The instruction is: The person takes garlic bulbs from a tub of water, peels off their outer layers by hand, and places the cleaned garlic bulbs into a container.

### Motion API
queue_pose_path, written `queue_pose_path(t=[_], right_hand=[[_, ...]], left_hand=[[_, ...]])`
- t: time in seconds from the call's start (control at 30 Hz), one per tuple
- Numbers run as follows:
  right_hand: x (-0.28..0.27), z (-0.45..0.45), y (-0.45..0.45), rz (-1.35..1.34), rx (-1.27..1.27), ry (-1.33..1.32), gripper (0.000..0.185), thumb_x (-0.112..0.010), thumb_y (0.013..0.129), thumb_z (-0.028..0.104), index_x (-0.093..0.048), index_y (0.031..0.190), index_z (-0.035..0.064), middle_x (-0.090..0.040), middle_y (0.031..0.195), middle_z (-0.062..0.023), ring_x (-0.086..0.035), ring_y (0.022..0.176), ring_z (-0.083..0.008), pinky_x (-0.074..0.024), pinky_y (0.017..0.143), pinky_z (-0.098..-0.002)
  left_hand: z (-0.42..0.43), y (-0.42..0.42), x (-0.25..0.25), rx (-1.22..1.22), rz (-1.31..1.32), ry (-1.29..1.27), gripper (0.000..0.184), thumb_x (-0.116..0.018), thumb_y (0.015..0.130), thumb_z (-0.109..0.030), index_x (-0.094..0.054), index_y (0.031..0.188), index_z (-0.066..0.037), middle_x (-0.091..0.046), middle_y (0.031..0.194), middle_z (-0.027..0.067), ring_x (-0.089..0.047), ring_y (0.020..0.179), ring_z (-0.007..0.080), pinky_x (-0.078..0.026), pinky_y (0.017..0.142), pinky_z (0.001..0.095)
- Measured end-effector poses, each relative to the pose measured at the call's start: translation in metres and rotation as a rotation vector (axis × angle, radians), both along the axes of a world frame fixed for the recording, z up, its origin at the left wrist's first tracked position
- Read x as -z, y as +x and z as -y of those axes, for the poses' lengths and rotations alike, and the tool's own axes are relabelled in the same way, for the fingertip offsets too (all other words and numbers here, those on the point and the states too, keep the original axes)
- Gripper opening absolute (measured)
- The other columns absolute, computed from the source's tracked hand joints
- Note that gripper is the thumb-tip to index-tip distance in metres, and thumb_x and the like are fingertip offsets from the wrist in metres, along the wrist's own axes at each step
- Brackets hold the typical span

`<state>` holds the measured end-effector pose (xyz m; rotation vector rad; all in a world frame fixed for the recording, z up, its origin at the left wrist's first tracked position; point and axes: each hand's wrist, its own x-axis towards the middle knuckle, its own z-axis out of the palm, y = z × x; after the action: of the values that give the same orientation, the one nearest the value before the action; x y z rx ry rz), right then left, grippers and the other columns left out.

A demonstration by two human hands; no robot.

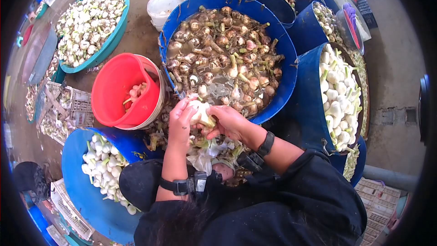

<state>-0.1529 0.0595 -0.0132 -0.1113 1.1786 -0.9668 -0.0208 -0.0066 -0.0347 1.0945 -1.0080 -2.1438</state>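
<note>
Peeling a garlic bulb (198, 112), it seems; best to steady it with the left grip (180, 119) and strip papery skin in short pulls with the right grip (230, 122), sparing the cloves; bulb sits between both grips, left fingers wrapped on one side, right thumb and fingers pinching the other; it's held just by the near rim of the blue tub (288, 79), above loose skins (207, 151).

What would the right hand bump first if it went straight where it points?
The white bulb it's touching, then probably the left hand, though depth is hard to judge.
</note>
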Motion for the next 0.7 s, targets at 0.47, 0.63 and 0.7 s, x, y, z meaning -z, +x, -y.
queue_pose_path(t=[0.47,0.63,0.7], right_hand=[[0.004,0.001,-0.024,-0.104,0.22,-0.038,0.024,-0.041,0.091,0.015,-0.053,0.101,-0.0026,-0.061,0.089,-0.0126,-0.062,0.068,-0.0213,-0.0496,0.05,-0.0312],[-0.017,-0.029,-0.01,0.163,0.142,-0.7,0.036,-0.043,0.091,0.021,-0.043,0.121,0.0001,-0.051,0.118,-0.0108,-0.049,0.109,-0.0211,-0.0385,0.09,-0.0358],[-0.021,-0.058,-0.016,-0.286,-0.026,-0.738,0.038,-0.046,0.09,0.022,-0.043,0.12,-0.0006,-0.052,0.117,-0.012,-0.051,0.106,-0.0222,-0.0406,0.088,-0.034]], left_hand=[[-0.021,0.004,-0.017,0.21,0.414,-1.347,0.037,-0.063,0.072,-0.01,-0.052,0.106,-0.001,-0.05,0.116,0.018,-0.047,0.11,0.0322,-0.038,0.094,0.0389],[-0.015,0.001,-0.003,-0.387,-0.425,0.051,0.02,-0.046,0.091,-0.016,-0.05,0.108,-0.007,-0.053,0.116,0.0138,-0.054,0.103,0.0249,-0.045,0.089,0.0386],[-0.001,0.016,0.005,-0.495,-0.42,0.349,0.033,-0.05,0.088,-0.033,-0.05,0.108,-0.006,-0.057,0.108,0.0108,-0.058,0.096,0.0215,-0.052,0.079,0.037]])
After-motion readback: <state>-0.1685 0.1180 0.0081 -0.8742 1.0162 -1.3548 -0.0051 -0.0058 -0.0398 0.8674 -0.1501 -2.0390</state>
